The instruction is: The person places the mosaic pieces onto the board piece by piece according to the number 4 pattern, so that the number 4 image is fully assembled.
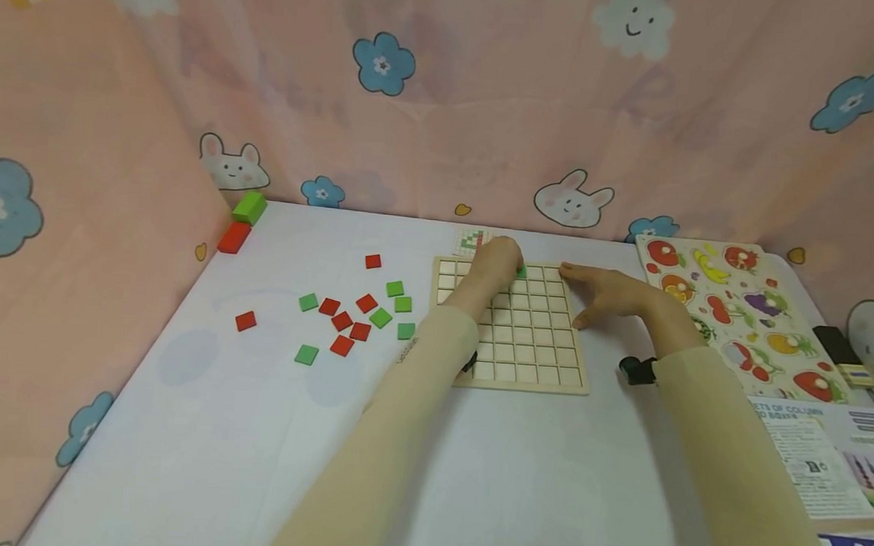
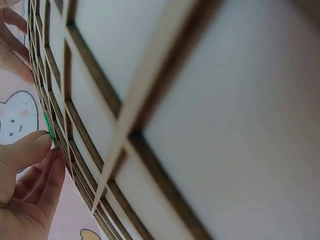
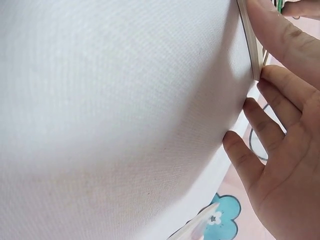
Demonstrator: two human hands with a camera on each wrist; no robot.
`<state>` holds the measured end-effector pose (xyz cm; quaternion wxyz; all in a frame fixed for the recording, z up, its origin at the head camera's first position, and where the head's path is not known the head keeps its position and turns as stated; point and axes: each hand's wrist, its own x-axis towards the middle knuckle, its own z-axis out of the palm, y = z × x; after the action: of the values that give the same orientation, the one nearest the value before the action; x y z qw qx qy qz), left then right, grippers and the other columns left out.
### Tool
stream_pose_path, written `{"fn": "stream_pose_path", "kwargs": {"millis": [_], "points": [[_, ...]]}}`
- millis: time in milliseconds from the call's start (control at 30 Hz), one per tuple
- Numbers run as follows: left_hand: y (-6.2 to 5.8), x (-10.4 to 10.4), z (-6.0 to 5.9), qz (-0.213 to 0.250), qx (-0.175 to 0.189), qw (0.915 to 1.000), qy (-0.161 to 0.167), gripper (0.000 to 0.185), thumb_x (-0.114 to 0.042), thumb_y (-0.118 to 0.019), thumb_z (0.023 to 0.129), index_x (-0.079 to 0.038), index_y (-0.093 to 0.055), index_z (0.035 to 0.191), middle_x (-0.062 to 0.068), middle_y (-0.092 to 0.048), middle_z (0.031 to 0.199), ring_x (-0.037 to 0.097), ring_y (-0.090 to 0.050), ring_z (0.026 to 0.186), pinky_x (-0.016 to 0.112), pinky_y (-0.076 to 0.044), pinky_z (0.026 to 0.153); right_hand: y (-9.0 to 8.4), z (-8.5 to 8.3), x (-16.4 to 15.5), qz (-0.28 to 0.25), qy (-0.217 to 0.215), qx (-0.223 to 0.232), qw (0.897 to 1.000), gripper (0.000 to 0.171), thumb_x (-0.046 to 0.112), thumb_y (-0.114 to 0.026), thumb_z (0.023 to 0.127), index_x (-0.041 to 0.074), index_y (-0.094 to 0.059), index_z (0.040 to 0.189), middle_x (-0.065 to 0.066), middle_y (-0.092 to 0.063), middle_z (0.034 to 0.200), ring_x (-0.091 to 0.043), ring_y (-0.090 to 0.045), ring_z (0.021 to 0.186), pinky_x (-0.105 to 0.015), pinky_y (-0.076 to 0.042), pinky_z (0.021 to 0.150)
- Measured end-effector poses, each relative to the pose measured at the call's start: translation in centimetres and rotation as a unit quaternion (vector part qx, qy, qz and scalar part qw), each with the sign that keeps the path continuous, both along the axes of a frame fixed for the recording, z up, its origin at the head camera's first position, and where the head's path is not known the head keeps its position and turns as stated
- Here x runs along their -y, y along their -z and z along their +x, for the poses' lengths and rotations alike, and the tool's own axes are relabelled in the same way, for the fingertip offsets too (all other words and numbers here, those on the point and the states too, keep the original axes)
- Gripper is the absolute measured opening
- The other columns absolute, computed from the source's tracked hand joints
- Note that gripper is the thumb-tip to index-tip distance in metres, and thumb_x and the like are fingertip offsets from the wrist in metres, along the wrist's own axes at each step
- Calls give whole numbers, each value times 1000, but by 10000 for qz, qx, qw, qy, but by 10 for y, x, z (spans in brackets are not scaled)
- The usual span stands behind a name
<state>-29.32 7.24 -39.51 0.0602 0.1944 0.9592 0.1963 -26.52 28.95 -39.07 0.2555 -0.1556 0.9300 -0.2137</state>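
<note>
A wooden grid board [image 1: 505,387] with square cells lies on the white table. My left hand [image 1: 496,268] reaches over its far part and pinches a green square tile [image 1: 522,271] between thumb and fingers. In the left wrist view the tile's thin green edge [image 2: 48,124] shows at the thumb tip, against the grid. At the board's right side, my right hand [image 1: 612,294] rests with extended fingers at the far right corner and the thumb by the right edge. The right wrist view shows fingertips [image 3: 270,75] touching the board's corner.
Several loose red tiles [image 1: 366,303] and green tiles [image 1: 307,354] lie left of the board. Behind it is a small pattern card [image 1: 472,240], partly hidden. Red [image 1: 234,237] and green stacks [image 1: 249,207] stand far left. A fruit-picture board [image 1: 743,308] and a printed box [image 1: 830,472] lie right.
</note>
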Motion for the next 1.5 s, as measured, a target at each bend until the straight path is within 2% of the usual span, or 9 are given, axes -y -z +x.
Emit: {"fn": "stream_pose_path", "kwargs": {"millis": [133,233,433,600,767,967,1100,1333,1500], "points": [[-6,6,1,156,213,9994,226,33,3,-57,93,-8,-70,122,8,-63,135,24,-57,130,32,-49,107,1,0,0,-7,59,-7,10000,106,27,-87,72,9,-26,156,-12,-13,167,-42,-7,154,-64,-9,121],[-20,22,-1,336,490,9968,529,35,-1,-60,94,-5,-64,128,12,-59,138,27,-54,131,35,-48,108,3,-1,-1,-8,70,-22,10000,106,27,-87,72,9,-26,156,-11,-13,167,-42,-6,154,-64,-9,121],[-44,91,-20,263,1023,9861,1285,28,-5,-60,95,-5,-66,122,15,-62,127,27,-56,121,40,-47,105,4,0,-2,30,16,-103,9999,106,27,-86,72,8,-25,156,-13,-13,167,-42,-7,154,-64,-9,121],[-46,164,-24,248,1416,9829,1154,27,-7,-63,93,-6,-68,120,17,-64,125,29,-58,111,42,-50,95,3,0,-2,75,-91,-164,9998,105,28,-86,73,7,-25,156,-14,-14,167,-43,-8,154,-64,-9,121],[-35,207,-3,167,1700,9802,1000,29,-13,-67,91,-13,-69,120,13,-65,120,27,-59,106,43,-50,92,3,0,-3,107,-114,-176,9997,105,29,-86,73,7,-25,156,-14,-14,167,-43,-8,154,-64,-9,121],[-13,209,33,86,1849,9694,1612,38,-15,-76,85,-23,-69,121,5,-62,113,22,-57,104,36,-50,91,5,0,-2,16,-80,-106,9999,106,28,-86,73,6,-24,156,-14,-12,167,-43,-7,154,-63,-8,121],[-2,202,46,47,1531,9664,2065,37,-14,-79,82,-25,-71,117,3,-61,107,19,-55,100,32,-50,90,5,1,-2,-38,-77,-102,9999,106,28,-86,73,5,-24,156,-14,-12,167,-43,-7,154,-63,-8,122],[5,187,50,-290,923,9669,2360,24,-11,-79,83,-19,-74,104,2,-63,101,16,-55,94,27,-49,84,5,2,-2,-88,-77,-96,9999,105,27,-85,74,5,-24,156,-14,-12,167,-43,-7,154,-63,-8,122],[1,175,47,-520,986,9688,2213,16,-14,-77,84,-14,-65,94,0,-61,92,15,-54,88,25,-49,82,6,2,-2,-55,-66,-102,9999,104,26,-85,74,5,-24,156,-14,-12,167,-42,-7,154,-63,-8,122]]}}
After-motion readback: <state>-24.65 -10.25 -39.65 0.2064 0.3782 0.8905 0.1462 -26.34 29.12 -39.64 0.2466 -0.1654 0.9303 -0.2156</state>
